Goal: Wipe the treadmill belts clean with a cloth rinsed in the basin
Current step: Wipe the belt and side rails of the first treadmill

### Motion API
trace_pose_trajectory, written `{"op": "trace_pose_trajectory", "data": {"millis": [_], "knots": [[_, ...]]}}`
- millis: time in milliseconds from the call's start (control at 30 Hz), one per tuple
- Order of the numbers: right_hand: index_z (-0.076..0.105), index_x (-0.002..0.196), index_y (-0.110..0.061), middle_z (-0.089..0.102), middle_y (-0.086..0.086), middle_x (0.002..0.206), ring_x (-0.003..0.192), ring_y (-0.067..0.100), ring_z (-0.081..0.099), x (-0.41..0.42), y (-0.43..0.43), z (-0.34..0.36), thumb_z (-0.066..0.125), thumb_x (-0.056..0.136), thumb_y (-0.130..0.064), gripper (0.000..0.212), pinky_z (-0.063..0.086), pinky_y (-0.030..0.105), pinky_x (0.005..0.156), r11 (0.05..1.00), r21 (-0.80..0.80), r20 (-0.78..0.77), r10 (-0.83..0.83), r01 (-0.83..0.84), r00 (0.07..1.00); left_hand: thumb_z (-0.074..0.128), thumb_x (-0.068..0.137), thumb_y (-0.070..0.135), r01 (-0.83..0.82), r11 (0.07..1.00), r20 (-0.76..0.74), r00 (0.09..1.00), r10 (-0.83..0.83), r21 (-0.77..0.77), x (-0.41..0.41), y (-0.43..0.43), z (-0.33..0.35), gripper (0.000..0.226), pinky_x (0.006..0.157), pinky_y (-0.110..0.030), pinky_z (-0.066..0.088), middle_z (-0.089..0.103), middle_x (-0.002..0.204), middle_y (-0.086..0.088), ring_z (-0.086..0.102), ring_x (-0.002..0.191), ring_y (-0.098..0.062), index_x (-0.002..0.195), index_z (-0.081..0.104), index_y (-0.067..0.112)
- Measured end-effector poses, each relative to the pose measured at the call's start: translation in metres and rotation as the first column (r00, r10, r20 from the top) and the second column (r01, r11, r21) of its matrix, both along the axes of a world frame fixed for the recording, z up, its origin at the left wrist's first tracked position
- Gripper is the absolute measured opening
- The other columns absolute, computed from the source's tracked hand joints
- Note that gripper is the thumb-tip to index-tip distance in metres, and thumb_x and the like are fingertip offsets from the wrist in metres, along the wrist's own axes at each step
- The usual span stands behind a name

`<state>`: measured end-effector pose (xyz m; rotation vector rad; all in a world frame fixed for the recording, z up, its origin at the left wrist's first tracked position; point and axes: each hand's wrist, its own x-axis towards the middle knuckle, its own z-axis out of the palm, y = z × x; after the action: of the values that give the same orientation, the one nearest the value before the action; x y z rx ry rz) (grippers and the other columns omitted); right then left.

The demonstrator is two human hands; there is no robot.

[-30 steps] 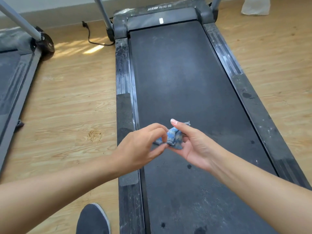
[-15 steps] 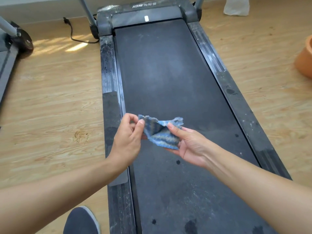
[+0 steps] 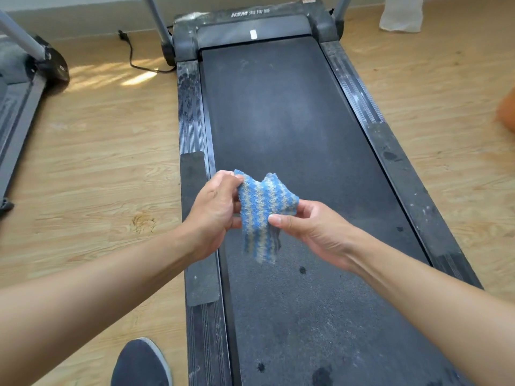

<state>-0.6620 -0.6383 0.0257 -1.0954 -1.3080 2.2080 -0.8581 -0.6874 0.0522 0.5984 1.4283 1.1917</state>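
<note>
1. I've got the cloth (image 3: 262, 213) up in both hands. It hangs over the near half of the treadmill belt (image 3: 278, 121), not touching it.
2. My left hand (image 3: 214, 215) grips the upper left corner with the fingers curled round the edge. My right hand (image 3: 312, 232) pinches the right edge between thumb and fingertips. The lower part dangles loose between them.
3. Spread like this, I judge I'm opening the cloth out to get a flat wiping face, so this is preparation, not the wiping itself.
4. Plenty is left. A grey dusty haze lies across the belt, there are dark spots (image 3: 302, 270) close to me, and the side rail (image 3: 192, 112) is speckled and grimy.
5. A second treadmill (image 3: 16, 101) sits off to my left. Only its edge shows, so I can't tell the state of its belt, but going by the task it needs a pass too.
6. An orange blur (image 3: 507, 112) at the far right may be the basin, but I can't tell. Nor can I tell whether the cloth is wet.
</note>
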Motion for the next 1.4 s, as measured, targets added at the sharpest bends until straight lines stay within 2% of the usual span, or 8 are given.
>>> {"op": "trace_pose_trajectory", "data": {"millis": [267, 433, 567, 733, 867, 1067, 1267, 1400], "knots": [[0.073, 0.124, -0.007, 0.076, 0.01, 0.122, 0.119, 0.027, 0.071, 0.003, -0.001, -0.006, 0.077, 0.092, -0.013, 0.033, 0.052, 0.047, 0.11, 0.996, 0.015, 0.078, -0.089, 0.088, 0.993, 0.075, 0.1, 0.038, 0.099, 0.995, -0.127, 0.987, -0.102, -0.025, -0.013, 0.001, -0.02, 0.044, 0.085, -0.046, 0.061, 0.079, 0.111, -0.01, 0.078, 0.1, -0.027, 0.134, 0.049, 0.031], [0.075, 0.118, -0.003, 0.078, 0.012, 0.116, 0.114, 0.028, 0.073, 0.009, 0.001, -0.004, 0.076, 0.093, -0.008, 0.026, 0.059, 0.038, 0.1, 0.993, 0.062, 0.12, -0.105, 0.099, 0.987, 0.102, 0.068, 0.028, 0.43, 0.895, -0.345, 0.828, -0.442, -0.115, -0.02, -0.006, -0.023, 0.045, 0.098, -0.046, 0.059, 0.079, 0.106, -0.014, 0.074, 0.09, -0.022, 0.106, 0.079, 0.027], [0.076, 0.107, 0.001, 0.078, 0.016, 0.109, 0.106, 0.027, 0.076, 0.007, -0.002, -0.008, 0.082, 0.086, -0.007, 0.023, 0.063, 0.031, 0.085, 0.987, 0.07, 0.158, -0.155, 0.146, 0.975, 0.092, 0.082, 0.034, 0.419, 0.889, -0.551, 0.706, -0.446, -0.183, -0.019, -0.006, -0.031, 0.014, 0.067, -0.031, 0.053, 0.068, 0.084, -0.003, 0.056, 0.064, -0.019, 0.091, 0.081, 0.035], [0.069, 0.097, -0.016, 0.077, 0.009, 0.108, 0.103, 0.015, 0.073, 0.007, -0.004, -0.019, 0.095, 0.074, -0.023, 0.036, 0.06, 0.04, 0.094, 0.958, 0.278, 0.355, -0.17, 0.07, 0.919, 0.075, 0.098, 0.037, 0.549, 0.823, -0.747, 0.486, -0.454, -0.143, -0.022, -0.008, -0.039, 0.003, 0.109, -0.025, 0.035, 0.044, 0.146, 0.023, 0.047, 0.129, 0.002, 0.095, 0.076, 0.038], [0.062, 0.122, -0.039, 0.068, -0.017, 0.124, 0.12, 0.001, 0.061, 0.005, -0.005, -0.018, 0.097, 0.071, -0.033, 0.063, 0.05, 0.027, 0.099, 0.929, 0.359, 0.38, -0.056, -0.091, 0.923, 0.07, 0.103, 0.034, 0.671, 0.727, -0.625, 0.507, -0.593, -0.146, -0.024, -0.005, -0.039, 0.008, 0.095, -0.047, 0.048, 0.071, 0.098, 0.005, 0.065, 0.095, -0.018, 0.099, 0.076, 0.031], [0.066, 0.088, -0.014, 0.064, -0.001, 0.071, 0.061, 0.011, 0.056, -0.014, -0.005, -0.013, 0.09, 0.081, -0.024, 0.027, 0.051, 0.03, 0.06, 0.914, 0.383, 0.399, -0.031, -0.136, 0.916, 0.063, 0.106, 0.045, 0.507, 0.849, -0.61, 0.63, -0.481, -0.146, -0.042, -0.013, -0.063, 0.026, 0.074, -0.035, 0.048, 0.069, 0.079, 0.009, 0.06, 0.073, -0.012, 0.095, 0.076, 0.025], [0.052, 0.091, -0.028, 0.055, -0.011, 0.094, 0.089, 0.009, 0.055, -0.05, -0.021, -0.045, 0.075, 0.086, -0.022, 0.024, 0.05, 0.032, 0.071, 0.589, 0.713, 0.509, -0.063, -0.379, 0.859, 0.05, 0.109, 0.024, 0.095, 0.987, -0.894, 0.419, -0.158, -0.129, -0.077, -0.05, -0.129, 0.031, 0.11, -0.036, 0.04, 0.059, 0.138, -0.005, 0.054, 0.132, -0.028, 0.136, 0.058, 0.012], [0.054, 0.113, -0.024, 0.052, -0.006, 0.112, 0.109, 0.021, 0.05, -0.052, -0.065, -0.095, 0.066, 0.091, -0.037, 0.028, 0.049, 0.037, 0.078, 0.291, 0.554, 0.814, 0.01, -0.78, 0.581, 0.04, 0.109, 0.038, 0.074, 0.974, -0.943, 0.246, -0.225, -0.214, -0.059, -0.105, -0.171, 0.056, 0.12, -0.05, 0.035, 0.034, 0.172, -0.003, 0.034, 0.157, -0.023, 0.159, 0.041, 0.013]]}}
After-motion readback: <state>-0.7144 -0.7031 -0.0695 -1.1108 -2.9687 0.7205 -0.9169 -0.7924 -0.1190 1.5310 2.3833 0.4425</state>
